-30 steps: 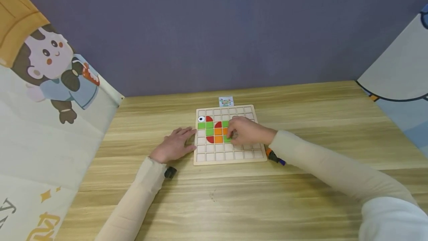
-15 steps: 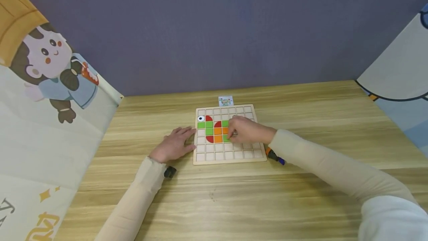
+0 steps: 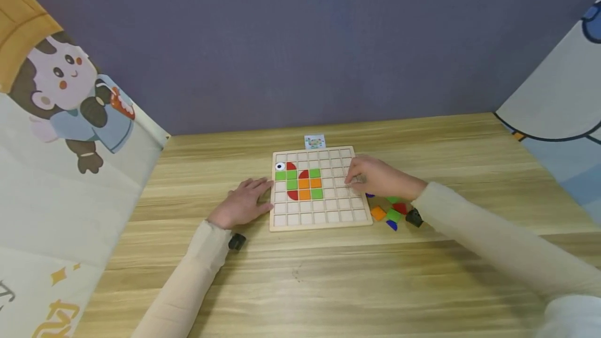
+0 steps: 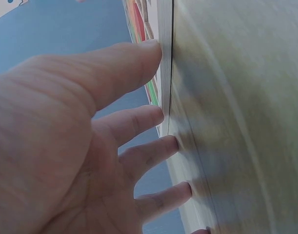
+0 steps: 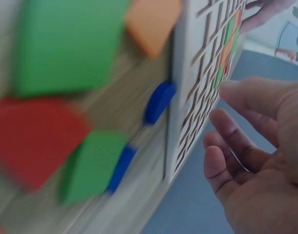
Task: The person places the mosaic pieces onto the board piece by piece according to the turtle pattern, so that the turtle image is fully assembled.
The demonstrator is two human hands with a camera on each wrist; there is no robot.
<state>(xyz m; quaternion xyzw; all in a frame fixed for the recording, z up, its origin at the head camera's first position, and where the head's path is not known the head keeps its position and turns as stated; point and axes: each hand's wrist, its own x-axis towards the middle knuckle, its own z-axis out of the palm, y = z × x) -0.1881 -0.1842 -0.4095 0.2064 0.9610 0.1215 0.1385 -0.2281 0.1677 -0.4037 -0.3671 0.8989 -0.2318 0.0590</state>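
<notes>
Squarish board (image 3: 338,205) lies almost straight-on — left hand (image 3: 241,205) splayed, right hand (image 3: 385,177) loose and empty

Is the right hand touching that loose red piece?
Apart. The right wrist view shows a clear gap, with the board in it, between the right hand and the red piece.

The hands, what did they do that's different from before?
The right hand came off the lower green tile and moved right, towards the board's right edge. More loose pieces now show beside it. The left hand stayed at the left edge; the laid tiles look the same.
</notes>
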